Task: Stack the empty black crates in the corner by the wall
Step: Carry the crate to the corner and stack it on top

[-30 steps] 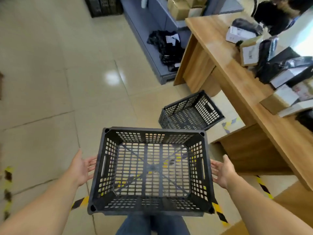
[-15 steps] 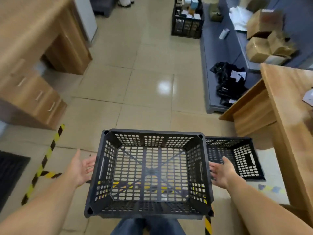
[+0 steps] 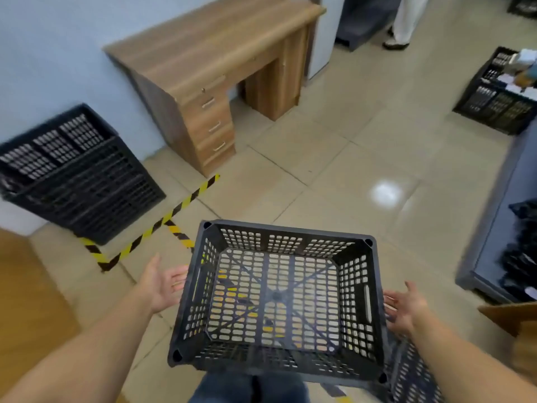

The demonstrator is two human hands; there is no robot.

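Observation:
I carry an empty black crate (image 3: 284, 228) level in front of my legs. My left hand (image 3: 161, 283) is at its left wall and my right hand (image 3: 406, 308) at its right wall. Both palms face up with fingers stretched toward the handle slots, and the crate walls hide the fingertips. A stack of black crates (image 3: 78, 181) stands against the pale wall at the far left, beside the wooden desk (image 3: 209, 53). Another black crate (image 3: 412, 373) lies on the floor under my right forearm.
Yellow-black tape (image 3: 174, 210) marks the floor in front of the stack. A filled black crate (image 3: 499, 106) sits at the far right, above a grey platform (image 3: 491, 228). A cardboard box (image 3: 517, 321) is near my right arm. A person's legs (image 3: 404, 21) stand at the top.
My view has swung left: the table on the right is gone, and the desk and the crate stack at the wall have come into sight. Both hands keep the same hold on the crate.

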